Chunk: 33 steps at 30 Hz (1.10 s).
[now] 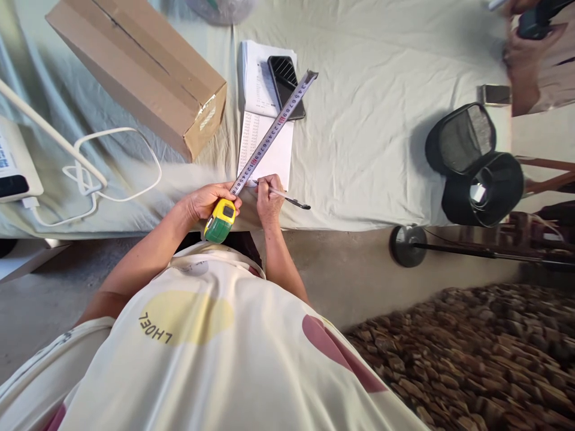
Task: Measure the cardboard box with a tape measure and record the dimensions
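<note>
My left hand (210,200) is closed around a yellow and green tape measure (220,220) at the table's near edge. Its blade (265,143) is pulled out, slanting up and right across a printed paper pad (275,157) and over a black phone (283,78) lying on the pad's upper part. In my right hand (269,200) is a pen (290,199), its tip at the pad's lower edge, close to the blade. The tape's hooked end sticks out past the phone's right side.
A cardboard box (148,72) lies at the upper left. White cables (130,130) and a white device (18,161) are at the far left. An open black case (476,161) and another phone (495,94) sit on the right. Another person's hand (527,66) holds a dark object.
</note>
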Tool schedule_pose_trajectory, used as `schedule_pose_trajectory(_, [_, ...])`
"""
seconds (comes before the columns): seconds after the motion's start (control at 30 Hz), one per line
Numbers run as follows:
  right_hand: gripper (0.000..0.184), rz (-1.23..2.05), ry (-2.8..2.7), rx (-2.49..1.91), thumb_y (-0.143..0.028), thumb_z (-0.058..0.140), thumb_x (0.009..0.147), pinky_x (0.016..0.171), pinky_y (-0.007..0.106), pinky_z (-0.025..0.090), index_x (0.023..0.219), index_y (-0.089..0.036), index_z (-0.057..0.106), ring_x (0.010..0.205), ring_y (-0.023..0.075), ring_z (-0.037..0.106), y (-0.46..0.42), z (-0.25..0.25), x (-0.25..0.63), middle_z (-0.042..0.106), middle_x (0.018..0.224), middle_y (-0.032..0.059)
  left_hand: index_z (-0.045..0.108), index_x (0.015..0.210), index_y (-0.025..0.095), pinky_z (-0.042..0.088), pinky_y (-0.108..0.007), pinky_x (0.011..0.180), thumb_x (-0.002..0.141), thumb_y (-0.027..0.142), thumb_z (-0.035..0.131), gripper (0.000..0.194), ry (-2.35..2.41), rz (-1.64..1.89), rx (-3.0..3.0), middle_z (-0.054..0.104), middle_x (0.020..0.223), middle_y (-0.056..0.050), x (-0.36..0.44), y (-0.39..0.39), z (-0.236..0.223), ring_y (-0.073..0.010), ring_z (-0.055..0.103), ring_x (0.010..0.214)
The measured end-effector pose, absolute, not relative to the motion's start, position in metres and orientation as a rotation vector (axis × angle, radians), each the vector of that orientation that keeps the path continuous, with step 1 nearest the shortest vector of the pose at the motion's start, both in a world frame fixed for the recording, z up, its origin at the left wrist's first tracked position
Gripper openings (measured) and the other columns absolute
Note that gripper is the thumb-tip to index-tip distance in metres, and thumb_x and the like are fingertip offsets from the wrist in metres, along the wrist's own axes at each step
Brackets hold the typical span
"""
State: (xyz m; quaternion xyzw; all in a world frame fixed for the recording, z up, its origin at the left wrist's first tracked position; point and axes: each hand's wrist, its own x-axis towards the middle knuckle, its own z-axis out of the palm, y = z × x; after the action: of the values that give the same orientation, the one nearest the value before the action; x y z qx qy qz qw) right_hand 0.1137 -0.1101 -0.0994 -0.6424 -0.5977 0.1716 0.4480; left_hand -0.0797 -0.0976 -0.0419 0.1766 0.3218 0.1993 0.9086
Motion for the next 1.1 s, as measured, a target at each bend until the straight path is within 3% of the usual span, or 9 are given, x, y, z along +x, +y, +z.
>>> schedule_pose_trajectory(0.37, [0.022,0.52,-1.452,-1.611,-0.024,0.046,0.097,0.079,0.039,0.047,0.076,-0.026,0.052,0.068,0.0204,0.057,-0.109,-0.097,0.113,0.057,0.067,-0.0019,0.056,0.134,0.014,0.052,-0.03,0.055,0.067,0.011,0.06,0.067,0.701,0.397,0.367,0.065,0.065,-0.002,-0.078,-0.097,-0.034,-0.0214,0.064,0.058])
schedule_pose_trajectory(0.53, [0.021,0.502,-1.482,-1.63,-0.026,0.045,0.097,0.077,0.036,0.046,0.076,-0.026,0.05,0.069,0.0194,0.057,-0.11,-0.097,0.113,0.055,0.065,-0.0026,0.054,0.135,0.014,0.052,-0.029,0.055,0.066,0.011,0.061,0.069,0.696,0.391,0.373,0.066,0.065,-0.001,-0.078,-0.097,-0.035,-0.021,0.064,0.059])
schedule_pose_trajectory(0.8, [0.029,0.655,-1.27,-1.547,-0.043,0.048,0.096,0.074,0.034,0.048,0.073,-0.025,0.051,0.065,0.016,0.056,-0.111,-0.087,0.111,0.056,0.063,-0.0034,0.057,0.13,0.014,0.053,-0.031,0.054,0.066,0.011,0.062,0.064,0.705,0.395,0.379,0.065,0.065,-0.001,-0.079,-0.098,-0.037,-0.0215,0.064,0.058])
schedule_pose_trajectory(0.97, [0.043,0.718,-0.953,-1.466,-0.065,0.044,0.095,0.072,0.032,0.052,0.087,-0.024,0.054,0.064,0.0142,0.059,-0.111,-0.078,0.113,0.058,0.067,-0.0034,0.065,0.115,0.011,0.05,-0.028,0.052,0.068,0.013,0.067,0.047,0.687,0.482,0.388,0.065,0.066,-0.002,-0.083,-0.106,-0.039,-0.019,0.063,0.058])
schedule_pose_trajectory(1.1, [0.05,0.778,-0.893,-1.398,-0.072,0.041,0.095,0.073,0.032,0.054,0.099,-0.024,0.055,0.067,0.0141,0.064,-0.113,-0.07,0.119,0.064,0.074,-0.0021,0.069,0.103,0.011,0.051,-0.027,0.053,0.072,0.015,0.07,0.031,0.687,0.579,0.413,0.064,0.066,-0.002,-0.104,-0.131,-0.028,-0.0178,0.062,0.058])
